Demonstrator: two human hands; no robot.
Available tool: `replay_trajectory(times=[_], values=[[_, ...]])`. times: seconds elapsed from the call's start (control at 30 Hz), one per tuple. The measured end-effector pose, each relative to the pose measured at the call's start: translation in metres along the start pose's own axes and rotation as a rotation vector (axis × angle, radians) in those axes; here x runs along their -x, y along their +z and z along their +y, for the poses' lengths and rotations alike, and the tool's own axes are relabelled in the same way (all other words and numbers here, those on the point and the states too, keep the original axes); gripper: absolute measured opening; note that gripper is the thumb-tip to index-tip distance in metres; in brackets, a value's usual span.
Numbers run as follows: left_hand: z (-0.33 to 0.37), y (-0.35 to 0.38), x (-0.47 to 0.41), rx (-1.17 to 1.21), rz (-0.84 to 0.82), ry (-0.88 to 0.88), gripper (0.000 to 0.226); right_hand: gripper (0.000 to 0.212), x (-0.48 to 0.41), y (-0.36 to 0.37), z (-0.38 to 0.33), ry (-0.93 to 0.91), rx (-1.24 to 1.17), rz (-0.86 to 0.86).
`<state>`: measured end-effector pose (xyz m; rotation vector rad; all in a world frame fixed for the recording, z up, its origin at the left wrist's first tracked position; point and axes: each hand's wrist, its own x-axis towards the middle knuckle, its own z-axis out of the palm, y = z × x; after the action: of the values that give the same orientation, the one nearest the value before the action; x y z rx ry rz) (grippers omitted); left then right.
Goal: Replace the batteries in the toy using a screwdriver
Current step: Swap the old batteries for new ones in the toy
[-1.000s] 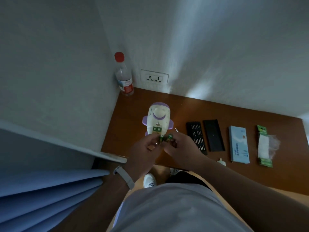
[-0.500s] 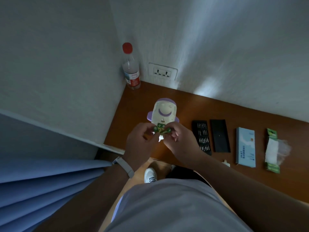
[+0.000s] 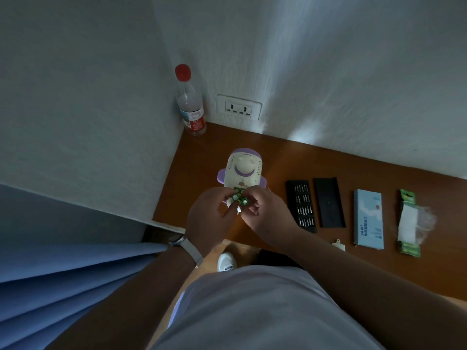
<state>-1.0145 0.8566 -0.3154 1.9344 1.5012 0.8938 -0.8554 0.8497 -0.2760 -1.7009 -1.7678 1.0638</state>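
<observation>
Looking at where things sit, the person is mid battery swap: the left hand pinches a green battery between thumb and fingertips, and the right hand pinches a second battery the same way, with both round ends facing the camera. The two cells are just beside each other, right over the lower part of the toy, which lies on its back on the wooden desk near the corner. The open compartment peeks out between the fingers and seems to have green in it already. The torn battery pack far off to the right is the same green, so these are probably fresh cells going in, though it can't be called for sure. Next up would be turning each cell the right way round and seating it in its slot, then the cover and the screw. What looks like the cover sits at the desk edge near the bit set, and the screwdriver itself can't be picked out. Compared with a second ago, the hands have moved up from below the toy's base to right on the compartment, and half a second ago they were already there.
</observation>
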Motion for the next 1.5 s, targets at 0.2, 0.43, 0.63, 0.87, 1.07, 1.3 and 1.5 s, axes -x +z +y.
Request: replay_trajectory(times=[0.2,0.43,0.63,0.87,1.07,1.3,1.5], values=[[-0.003,0.0,0.0,-0.042,-0.015,0.011,0.029,0.02,-0.003,0.0,0.002,-0.026,0.022,-0.004],[-0.007,0.004,-0.002,-0.103,-0.014,-0.005,0.032,0.018,-0.009,0.003,0.006,-0.048,0.048,-0.026],[-0.009,0.003,-0.002,-0.05,-0.029,-0.043,0.023,0.022,-0.01,0.002,0.007,-0.034,0.067,-0.051],[-0.009,0.004,-0.009,0.127,-0.005,-0.239,0.024,0.018,-0.007,-0.002,0.016,0.033,0.061,-0.003],[-0.018,0.012,-0.028,0.481,-0.111,-0.559,0.039,0.043,-0.012,-0.005,0.026,0.281,-0.149,0.056],[-0.016,0.014,-0.042,0.742,-0.246,-0.722,0.049,0.058,-0.021,0.0,0.033,0.365,-0.219,-0.006],[-0.022,0.016,-0.047,0.795,-0.355,-0.787,0.044,0.055,-0.022,0.001,0.034,0.347,-0.308,-0.036]])
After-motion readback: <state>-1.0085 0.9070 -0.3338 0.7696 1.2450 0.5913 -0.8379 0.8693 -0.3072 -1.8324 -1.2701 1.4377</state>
